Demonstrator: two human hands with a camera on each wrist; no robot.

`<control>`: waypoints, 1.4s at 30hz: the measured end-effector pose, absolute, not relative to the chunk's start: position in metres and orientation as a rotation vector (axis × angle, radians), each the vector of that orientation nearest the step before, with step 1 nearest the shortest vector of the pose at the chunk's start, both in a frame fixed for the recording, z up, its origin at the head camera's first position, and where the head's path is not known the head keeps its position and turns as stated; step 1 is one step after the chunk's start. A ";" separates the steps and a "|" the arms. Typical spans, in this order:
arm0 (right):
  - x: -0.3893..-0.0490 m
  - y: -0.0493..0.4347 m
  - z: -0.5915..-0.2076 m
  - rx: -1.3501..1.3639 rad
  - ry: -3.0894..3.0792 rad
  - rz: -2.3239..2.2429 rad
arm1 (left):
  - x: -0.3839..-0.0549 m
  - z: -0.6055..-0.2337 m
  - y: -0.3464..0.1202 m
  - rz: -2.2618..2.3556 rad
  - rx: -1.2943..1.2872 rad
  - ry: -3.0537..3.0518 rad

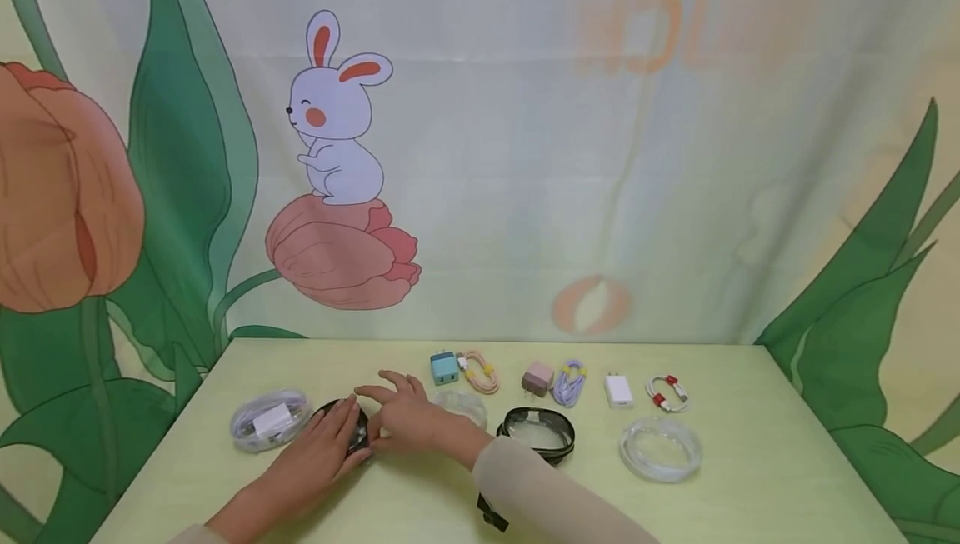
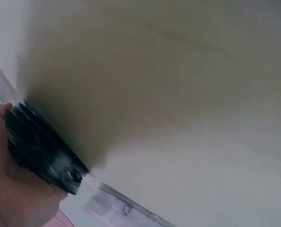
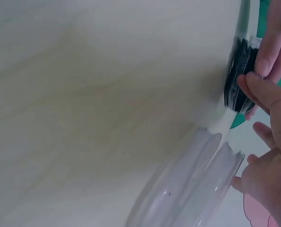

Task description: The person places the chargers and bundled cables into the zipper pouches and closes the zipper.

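My left hand (image 1: 322, 442) lies over a round black-rimmed case (image 1: 361, 434) left of centre on the table, fingers across its top and thumb at its near side. The left wrist view shows the case's dark ridged side (image 2: 41, 146) against that hand. From the right, my right hand (image 1: 408, 419) reaches the same case. In the right wrist view its thumb and a finger pinch the edge of the black case (image 3: 239, 78), beside the left fingers, while its other fingers are spread away. The hands cover most of the case.
To the left lies a clear round case (image 1: 247, 423) holding a white charger and cable. A clear case (image 1: 461, 402) is partly behind my right forearm; another black-rimmed case (image 1: 540, 431) and a clear case (image 1: 660, 450) stand rightward. Behind are chargers, including a teal one (image 1: 444, 368), and coiled cables.
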State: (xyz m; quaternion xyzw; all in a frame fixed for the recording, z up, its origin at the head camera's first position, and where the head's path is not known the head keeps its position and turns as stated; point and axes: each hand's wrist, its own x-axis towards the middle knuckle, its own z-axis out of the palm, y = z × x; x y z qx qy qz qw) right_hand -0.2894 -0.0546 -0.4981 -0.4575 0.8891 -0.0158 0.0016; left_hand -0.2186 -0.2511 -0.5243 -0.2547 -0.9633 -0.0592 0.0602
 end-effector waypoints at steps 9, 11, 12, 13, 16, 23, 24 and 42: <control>-0.311 -0.054 -0.493 -1.334 2.919 0.004 | -0.227 -0.523 -0.252 0.046 -0.905 -2.758; -0.313 -0.053 -0.491 -1.291 2.899 -0.028 | -0.226 -0.523 -0.256 0.078 -0.944 -2.752; -0.314 -0.052 -0.491 -1.272 2.877 -0.058 | -0.225 -0.524 -0.257 0.084 -0.952 -2.758; -0.314 -0.051 -0.490 -1.256 2.852 -0.091 | -0.225 -0.524 -0.259 0.078 -0.946 -2.774; -0.317 -0.050 -0.490 -1.216 2.772 -0.184 | -0.224 -0.525 -0.261 0.013 -0.884 -2.830; -0.329 -0.049 -0.493 -1.181 2.625 -0.327 | -0.224 -0.522 -0.249 -0.206 -0.685 -2.921; -0.330 -0.050 -0.494 -1.190 2.614 -0.324 | -0.224 -0.522 -0.247 -0.193 -0.678 -2.924; -0.343 -0.049 -0.498 -1.312 2.628 -0.248 | -0.218 -0.516 -0.259 -0.097 -0.874 -2.919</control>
